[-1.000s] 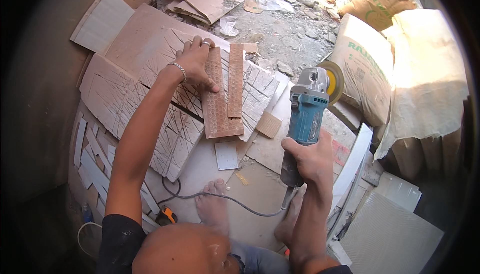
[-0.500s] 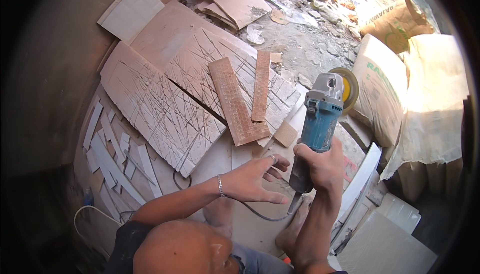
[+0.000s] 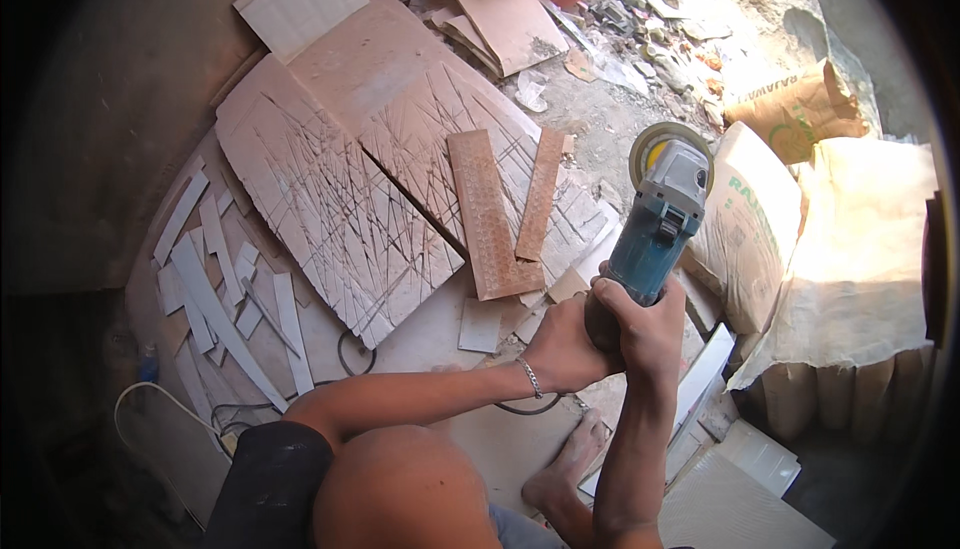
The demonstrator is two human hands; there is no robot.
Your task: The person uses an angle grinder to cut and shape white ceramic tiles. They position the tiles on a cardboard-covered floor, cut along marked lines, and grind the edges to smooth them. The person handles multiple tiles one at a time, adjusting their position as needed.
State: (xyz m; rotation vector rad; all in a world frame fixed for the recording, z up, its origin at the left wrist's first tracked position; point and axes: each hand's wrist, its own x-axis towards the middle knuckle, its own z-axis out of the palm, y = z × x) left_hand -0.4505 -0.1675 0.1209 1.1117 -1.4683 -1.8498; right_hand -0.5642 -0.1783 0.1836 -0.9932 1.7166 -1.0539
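A bent knee (image 3: pixel 400 489) and a bare foot (image 3: pixel 570 459) are showing at the lower edge, with the foot resting on the floor just below the angle grinder (image 3: pixel 650 239). Above the foot, both hands are meeting on the grinder's dark rear handle: the left hand (image 3: pixel 565 349), wearing a thin bracelet (image 3: pixel 530 377) at the wrist, is wrapping its fingers closed around the handle from the left, and the right hand (image 3: pixel 640 324) is clamping its fingers around the same handle from the right, so the two hands are touching. The grinder, blue-bodied with a grey head, is pointing up and away from the person, its round disc and guard (image 3: pixel 665 144) sitting at the far end. A black cable (image 3: pixel 350 354) is looping on the floor to the left of the grinder. Just left of the grinder two brown tile strips (image 3: pixel 490 214) are lying on large scored tile slabs (image 3: pixel 330 189). Well left of the grinder, narrow pale offcuts (image 3: pixel 215 294) are lying scattered. Right of the grinder, paper sacks (image 3: pixel 750 224) are leaning together. Beyond the grinder, rubble and tile scraps (image 3: pixel 640 39) are covering the ground.
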